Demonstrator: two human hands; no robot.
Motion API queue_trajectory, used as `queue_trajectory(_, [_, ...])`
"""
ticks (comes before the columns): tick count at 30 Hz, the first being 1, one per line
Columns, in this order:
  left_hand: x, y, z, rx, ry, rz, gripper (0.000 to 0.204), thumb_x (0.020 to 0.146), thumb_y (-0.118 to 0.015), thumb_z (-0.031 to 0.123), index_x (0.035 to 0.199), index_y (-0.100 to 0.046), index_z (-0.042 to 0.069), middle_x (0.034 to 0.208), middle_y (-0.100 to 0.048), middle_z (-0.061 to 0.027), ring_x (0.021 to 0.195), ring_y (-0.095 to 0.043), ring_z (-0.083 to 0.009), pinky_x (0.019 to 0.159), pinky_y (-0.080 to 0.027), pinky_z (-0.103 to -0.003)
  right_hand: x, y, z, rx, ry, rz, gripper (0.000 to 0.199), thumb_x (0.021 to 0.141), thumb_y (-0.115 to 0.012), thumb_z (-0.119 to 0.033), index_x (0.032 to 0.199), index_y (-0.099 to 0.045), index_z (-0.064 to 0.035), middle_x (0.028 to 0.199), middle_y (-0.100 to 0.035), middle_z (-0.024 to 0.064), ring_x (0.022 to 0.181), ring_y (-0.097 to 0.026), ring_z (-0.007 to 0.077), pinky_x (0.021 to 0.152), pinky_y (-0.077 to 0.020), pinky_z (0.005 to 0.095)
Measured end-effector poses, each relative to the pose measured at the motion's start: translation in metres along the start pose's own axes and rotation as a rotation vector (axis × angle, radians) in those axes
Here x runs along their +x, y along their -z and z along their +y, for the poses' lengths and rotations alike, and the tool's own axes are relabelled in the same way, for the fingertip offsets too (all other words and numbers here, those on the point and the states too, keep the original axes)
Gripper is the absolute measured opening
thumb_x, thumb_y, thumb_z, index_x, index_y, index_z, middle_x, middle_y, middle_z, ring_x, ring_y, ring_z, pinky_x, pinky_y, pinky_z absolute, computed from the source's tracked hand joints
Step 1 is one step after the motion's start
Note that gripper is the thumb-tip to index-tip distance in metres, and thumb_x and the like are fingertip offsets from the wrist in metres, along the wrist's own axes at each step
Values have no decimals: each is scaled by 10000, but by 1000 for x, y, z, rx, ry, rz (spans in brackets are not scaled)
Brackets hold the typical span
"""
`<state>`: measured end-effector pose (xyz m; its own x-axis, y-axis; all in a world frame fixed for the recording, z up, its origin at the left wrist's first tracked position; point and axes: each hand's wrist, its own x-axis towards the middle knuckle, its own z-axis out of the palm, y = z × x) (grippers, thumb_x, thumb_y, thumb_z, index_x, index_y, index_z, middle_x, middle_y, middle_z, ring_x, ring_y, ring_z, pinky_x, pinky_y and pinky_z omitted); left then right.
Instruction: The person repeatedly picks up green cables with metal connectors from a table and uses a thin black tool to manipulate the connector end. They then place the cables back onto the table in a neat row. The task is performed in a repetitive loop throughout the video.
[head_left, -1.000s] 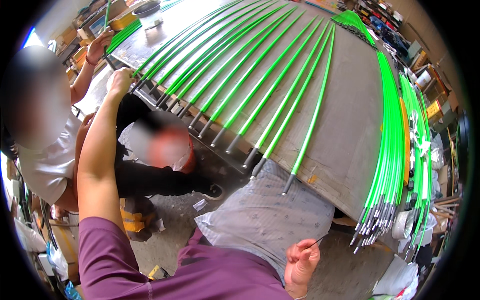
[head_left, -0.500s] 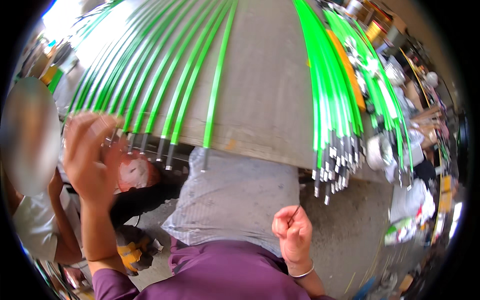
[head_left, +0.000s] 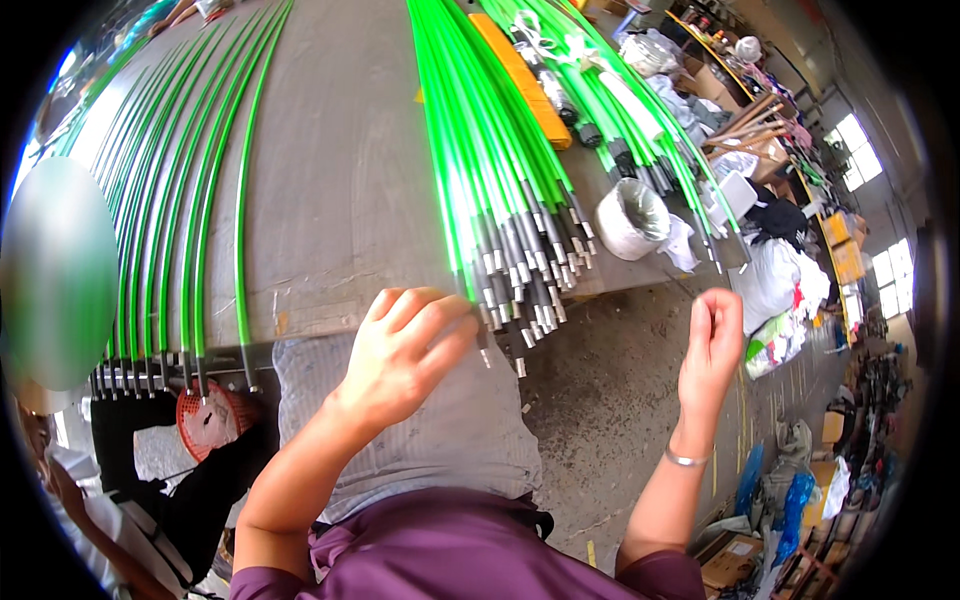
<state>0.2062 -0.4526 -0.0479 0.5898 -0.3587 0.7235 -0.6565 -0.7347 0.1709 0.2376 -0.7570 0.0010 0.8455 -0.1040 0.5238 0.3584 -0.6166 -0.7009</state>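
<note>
Bright green rods (head_left: pixel 490 150) with dark, silver-tipped ends lie in a dense bundle on the table, their ends jutting past its near edge. At the bundle's left side is my left hand (head_left: pixel 415 345), fingers bent and thumb apart, its fingertips close to the nearest rod ends. Whether they touch a rod I cannot tell. My right hand (head_left: pixel 712 345) is raised to the right of the bundle, over the floor, with thumb and fingers pinched together; what sits between them is too small to make out. More green rods (head_left: pixel 215 190) are spread in a row on the left.
The grey table (head_left: pixel 330 200) has its near edge in front of me. An orange bar (head_left: pixel 520 80) and a white roll (head_left: pixel 632 218) lie right of the bundle. Below left are a red basket (head_left: pixel 212 415) and a seated person. Bags and boxes (head_left: pixel 845 250) crowd the right side.
The view has turned to the right. My left hand has moved from the spread rods on the left to the bundle. My right hand has risen; the thin dark piece it pinched no longer shows clearly.
</note>
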Motion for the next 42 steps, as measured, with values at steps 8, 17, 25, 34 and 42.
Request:
queue_trajectory(8, [0, 9, 1, 7, -26, 13, 273, 563, -632, 55, 834, -601, 35, 906, -597, -64, 783, -566, -219, 648, -428, -337, 61, -15, 9, -538, 222, -37, 78, 858, -539, -47, 868, -474, -6, 818, -544, 132, 782, -536, 307, 708, -427, 387])
queue_trajectory(17, [-39, 37, 12, 78, 61, 63, 281, 569, -637, 62, 847, -603, 48, 919, -598, -52, 785, -563, -198, 647, -428, -317, 78, -22, -1, -669, 369, -187, 71, 849, -539, -73, 852, -491, -21, 820, -553, 135, 817, -534, 317, 713, -413, 413])
queue_trajectory(25, [-47, 38, 19, 17, 235, 154, 255, 611, -658, -11, 856, -606, 40, 872, -607, -81, 740, -565, -228, 613, -436, -328, 78, -24, 7, -505, 243, -169, 132, 881, -534, -115, 828, -506, 2, 729, -556, 149, 692, -537, 333, 622, -418, 395])
queue_trajectory(34, [-73, 44, 32, -502, 788, 173, 182, 714, -661, -8, 883, -594, -15, 847, -592, -117, 757, -556, -215, 678, -437, -284, 70, -11, 37, -260, 121, -7, 150, 911, -525, -127, 837, -504, 2, 674, -497, 88, 603, -468, 173, 575, -398, 304])
queue_trajectory(42, [-93, 33, 35, -852, 1060, 123, 159, 798, -663, 72, 900, -602, -32, 868, -593, -79, 796, -539, -142, 717, -425, -257, 65, -20, 41, -88, 186, 65, 124, 922, -520, -114, 867, -486, -7, 718, -467, -1, 639, -433, 102, 575, -379, 239])
